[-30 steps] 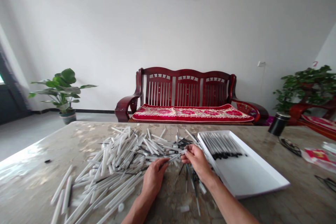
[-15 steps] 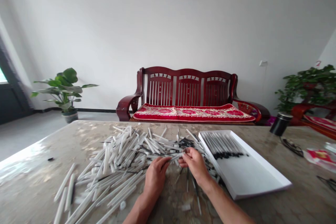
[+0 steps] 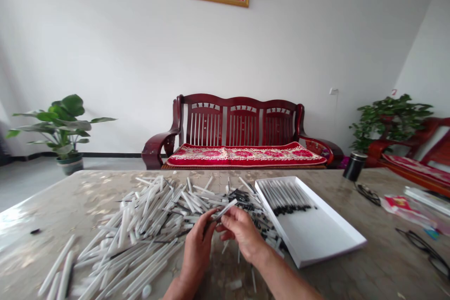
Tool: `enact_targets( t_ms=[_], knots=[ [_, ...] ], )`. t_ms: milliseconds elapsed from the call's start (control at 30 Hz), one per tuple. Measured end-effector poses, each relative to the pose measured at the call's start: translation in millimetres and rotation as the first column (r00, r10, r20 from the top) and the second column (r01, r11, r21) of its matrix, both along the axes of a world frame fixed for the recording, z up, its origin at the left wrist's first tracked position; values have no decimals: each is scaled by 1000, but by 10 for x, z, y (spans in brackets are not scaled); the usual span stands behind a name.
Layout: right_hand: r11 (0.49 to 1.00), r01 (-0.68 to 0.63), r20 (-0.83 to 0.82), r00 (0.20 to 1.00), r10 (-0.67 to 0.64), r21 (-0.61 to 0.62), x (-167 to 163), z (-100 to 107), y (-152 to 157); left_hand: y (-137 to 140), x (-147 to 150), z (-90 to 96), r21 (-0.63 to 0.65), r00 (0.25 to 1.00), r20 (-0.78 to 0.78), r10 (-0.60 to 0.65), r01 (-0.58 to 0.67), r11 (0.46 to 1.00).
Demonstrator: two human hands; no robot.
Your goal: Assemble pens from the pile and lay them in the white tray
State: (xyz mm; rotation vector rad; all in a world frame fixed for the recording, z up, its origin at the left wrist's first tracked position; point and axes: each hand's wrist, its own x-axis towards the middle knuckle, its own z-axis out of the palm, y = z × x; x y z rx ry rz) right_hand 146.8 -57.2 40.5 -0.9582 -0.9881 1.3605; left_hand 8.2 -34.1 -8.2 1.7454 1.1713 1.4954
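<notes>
My left hand (image 3: pixel 198 243) and my right hand (image 3: pixel 242 230) meet over the middle of the table, fingers closed. Between their fingertips a white pen barrel (image 3: pixel 229 208) slants up to the right, and both hands pinch it. My fingers partly cover its lower end. Left of and beyond my hands spreads a heap of loose white pen barrels (image 3: pixel 151 211). Small black pen parts (image 3: pixel 242 199) lie mixed in just past my right hand. To the right, a shallow white box (image 3: pixel 325 241) holds a row of pens (image 3: pixel 286 193) with black ends towards me.
Several barrels (image 3: pixel 56 265) lie apart at the front left, near a small black piece (image 3: pixel 35 231). On the right stand a black canister (image 3: pixel 355 166), glasses (image 3: pixel 423 246) and a red-and-clear plastic packet (image 3: pixel 404 205). Beyond the table (image 3: pixel 105 183) is a wooden bench (image 3: pixel 242 122).
The view has turned slightly to the right. My hands have drawn closer together, and the white barrel between them is now tilted more steeply upward.
</notes>
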Motion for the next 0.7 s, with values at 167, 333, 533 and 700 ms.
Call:
enact_targets(
  t_ms=[167, 333, 533, 700],
  knots=[
    [995, 86, 145, 985, -93, 56, -15, -38, 41, -50, 131, -33, -149, 973, 187, -138, 167, 975],
    [968, 227, 318, 915, -249, 104, 424, 181, 245, -22, 114, -66, -244, 977, 157, -145, 181, 953],
    [853, 497, 742, 510, -435, 158, 1517, 344, 562, 74, -22, -75, -245, 997, -38, -59, 48, 968],
    [785, 601, 942, 152, -298, 151, 2374, 276, 536, 105, -86, -39, -197, 989, -149, 21, -51, 979]
  ],
)
